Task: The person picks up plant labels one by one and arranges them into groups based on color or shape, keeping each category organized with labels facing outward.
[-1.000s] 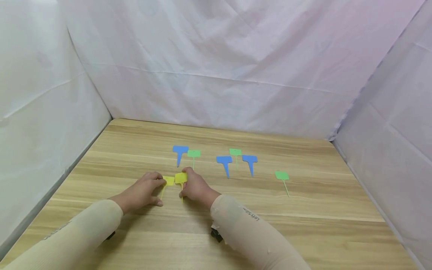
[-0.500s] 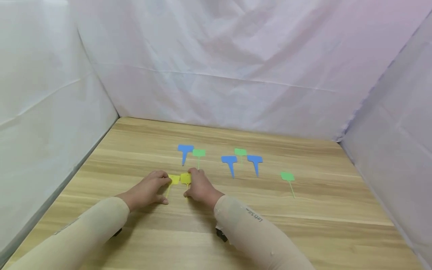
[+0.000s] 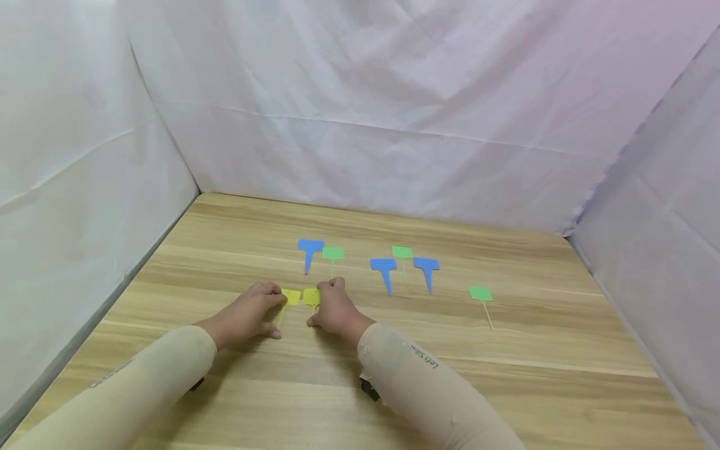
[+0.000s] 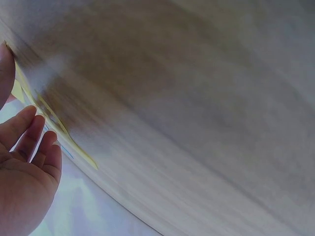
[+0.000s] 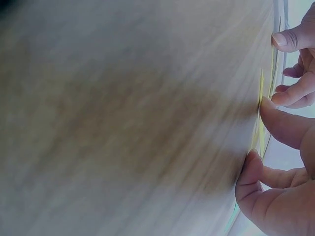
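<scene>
Two yellow plant labels, the left one (image 3: 292, 297) and the right one (image 3: 310, 296), lie side by side with a narrow gap between their heads, stems toward me. My left hand (image 3: 247, 314) holds the left label, fingertips at its head and thumb down by the stem tip. With bent index finger and thumb, my right hand (image 3: 335, 310) grips the right label, covering part of its head and stem. In the right wrist view the right thumb (image 5: 283, 120) presses at the thin yellow edge. Both labels stay low against the wooden table (image 3: 450, 387).
Behind the hands lie three blue T-shaped labels, at left (image 3: 310, 250), middle (image 3: 384, 265) and right (image 3: 426, 265). Green labels lie near them (image 3: 333, 253), (image 3: 402, 252), and another green label (image 3: 480, 294) sits farther right. White cloth walls (image 3: 360, 125) enclose the table.
The head view has shifted slightly, moving everything a little rightward. The right yellow label has come slightly nearer me, its top now about level with the left one. Both hands keep their holds.
</scene>
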The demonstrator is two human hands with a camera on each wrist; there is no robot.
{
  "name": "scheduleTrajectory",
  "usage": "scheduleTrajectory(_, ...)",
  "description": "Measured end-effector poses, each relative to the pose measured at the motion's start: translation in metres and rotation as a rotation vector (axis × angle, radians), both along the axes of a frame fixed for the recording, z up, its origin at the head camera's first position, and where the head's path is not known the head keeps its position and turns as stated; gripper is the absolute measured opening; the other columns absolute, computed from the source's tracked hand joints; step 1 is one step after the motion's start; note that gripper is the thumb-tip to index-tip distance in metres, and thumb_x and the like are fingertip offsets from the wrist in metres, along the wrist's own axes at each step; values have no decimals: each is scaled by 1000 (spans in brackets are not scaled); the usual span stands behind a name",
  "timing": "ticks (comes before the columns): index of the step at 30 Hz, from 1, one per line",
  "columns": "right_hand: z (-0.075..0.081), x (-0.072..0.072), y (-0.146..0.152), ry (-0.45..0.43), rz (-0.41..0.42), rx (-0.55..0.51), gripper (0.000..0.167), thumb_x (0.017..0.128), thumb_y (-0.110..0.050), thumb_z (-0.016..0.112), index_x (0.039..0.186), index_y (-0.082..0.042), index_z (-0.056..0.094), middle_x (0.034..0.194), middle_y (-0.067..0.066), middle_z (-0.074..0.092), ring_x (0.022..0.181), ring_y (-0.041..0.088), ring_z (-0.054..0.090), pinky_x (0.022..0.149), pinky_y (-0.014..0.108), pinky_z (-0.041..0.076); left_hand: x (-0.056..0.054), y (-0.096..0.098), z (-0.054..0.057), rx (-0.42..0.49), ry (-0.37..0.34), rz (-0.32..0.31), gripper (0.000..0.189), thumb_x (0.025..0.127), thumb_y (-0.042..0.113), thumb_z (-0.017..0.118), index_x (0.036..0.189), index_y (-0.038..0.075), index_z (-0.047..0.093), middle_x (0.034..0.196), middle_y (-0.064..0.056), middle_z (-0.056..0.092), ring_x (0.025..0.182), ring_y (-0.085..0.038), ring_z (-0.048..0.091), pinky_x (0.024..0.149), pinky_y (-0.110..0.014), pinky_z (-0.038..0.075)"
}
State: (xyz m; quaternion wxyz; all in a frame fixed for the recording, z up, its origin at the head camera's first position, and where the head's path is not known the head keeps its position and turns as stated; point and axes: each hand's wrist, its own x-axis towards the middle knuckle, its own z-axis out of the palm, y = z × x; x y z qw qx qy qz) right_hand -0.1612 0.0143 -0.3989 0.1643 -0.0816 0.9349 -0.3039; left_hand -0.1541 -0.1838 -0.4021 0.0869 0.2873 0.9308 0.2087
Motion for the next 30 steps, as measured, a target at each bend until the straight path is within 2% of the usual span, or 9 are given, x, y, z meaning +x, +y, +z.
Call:
scheduleTrajectory(12, -1, 0, -1, 5, 37, 61, 80, 79, -19, 81, 141, 7, 40, 140, 23, 32, 123, 27, 48, 104, 33, 41, 1, 1, 1, -6, -14, 8, 61, 73, 25, 83, 121, -7, 61, 118, -13, 54, 113, -33, 47, 99, -51, 40)
scheduleTrajectory(23, -2, -1, 1, 13, 83, 97, 79, 81, -23, 79, 142, 7, 39, 137, 20, 34, 117, 23, 48, 99, 31, 44, 0, 2, 3, -23, -12, -5, 62, 73, 27, 83, 120, -7, 61, 119, -13, 53, 114, -34, 47, 98, -50, 41)
scheduleTrajectory(30, 0, -1, 0, 28, 120, 135, 75, 82, -25, 79, 139, 8, 44, 131, 19, 37, 111, 22, 50, 97, 31, 45, 0, 2, 4, -30, -13, -5, 62, 73, 27, 83, 120, -7, 61, 118, -13, 53, 113, -34, 47, 98, -49, 42)
